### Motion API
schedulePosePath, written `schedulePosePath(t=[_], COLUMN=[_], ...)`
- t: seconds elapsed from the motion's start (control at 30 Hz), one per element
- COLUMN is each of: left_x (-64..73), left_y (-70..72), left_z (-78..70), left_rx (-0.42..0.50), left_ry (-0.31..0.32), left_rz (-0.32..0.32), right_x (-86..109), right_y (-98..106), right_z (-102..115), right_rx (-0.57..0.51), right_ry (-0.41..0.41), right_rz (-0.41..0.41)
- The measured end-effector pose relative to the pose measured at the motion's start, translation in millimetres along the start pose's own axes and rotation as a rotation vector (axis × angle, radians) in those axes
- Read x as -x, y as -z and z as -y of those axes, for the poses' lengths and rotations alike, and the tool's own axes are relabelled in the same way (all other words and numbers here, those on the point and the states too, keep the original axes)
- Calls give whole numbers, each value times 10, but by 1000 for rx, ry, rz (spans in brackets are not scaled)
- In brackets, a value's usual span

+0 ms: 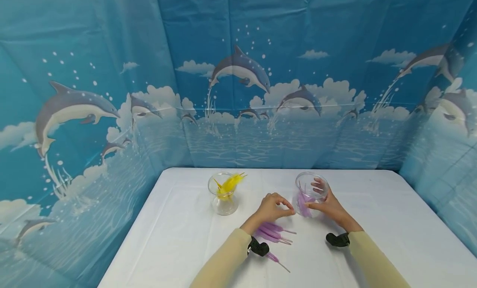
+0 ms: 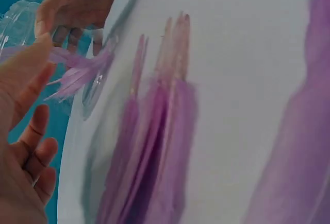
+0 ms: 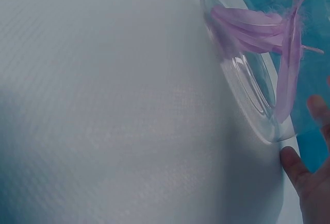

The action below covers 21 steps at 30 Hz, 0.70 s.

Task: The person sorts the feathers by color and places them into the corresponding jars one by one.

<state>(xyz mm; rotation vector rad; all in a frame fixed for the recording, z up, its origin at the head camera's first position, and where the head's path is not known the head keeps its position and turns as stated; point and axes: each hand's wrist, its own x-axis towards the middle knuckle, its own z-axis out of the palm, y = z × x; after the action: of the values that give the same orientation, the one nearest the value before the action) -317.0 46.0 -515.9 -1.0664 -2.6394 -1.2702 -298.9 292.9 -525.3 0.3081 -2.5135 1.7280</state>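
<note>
My right hand curves around the right side of a clear glass jar, with the thumb in front and the fingers seen through the glass. Inside the jar lie light purple feathers, tilted at different angles in the right wrist view. My left hand is at the jar's left side, fingertips close to the glass. Its fingers are loosely bent in the left wrist view, and I see nothing held in them. Beneath the left wrist, several purple feathers lie on the table, partly hidden by the arm.
Another clear glass jar stands to the left, with yellow feathers leaning out over its rim. One purple feather lies nearer the front of the white table. A dolphin-print curtain surrounds the table's back and sides.
</note>
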Motion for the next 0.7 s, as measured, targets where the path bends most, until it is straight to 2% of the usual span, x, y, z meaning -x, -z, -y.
schedulePosePath(t=[0.1,0.23,0.33,0.47,0.7], left_x=[77,119,133,145,150], left_y=[-14,-47,-67,-77,-76], left_z=[17,-11,-55,-112,-140], left_rx=[-201,-360,-428,-484,-500], left_ry=[-20,-75,-82,-58,-68], left_rz=[136,221,281,352,382], right_x=[-5,-3,1,7,-2], right_y=[4,0,-4,-10,-9], right_z=[-15,6,27,41,5], right_rx=[-10,-21,-26,-30,-8], right_ry=[2,3,3,-1,0], right_rz=[0,4,4,3,-5])
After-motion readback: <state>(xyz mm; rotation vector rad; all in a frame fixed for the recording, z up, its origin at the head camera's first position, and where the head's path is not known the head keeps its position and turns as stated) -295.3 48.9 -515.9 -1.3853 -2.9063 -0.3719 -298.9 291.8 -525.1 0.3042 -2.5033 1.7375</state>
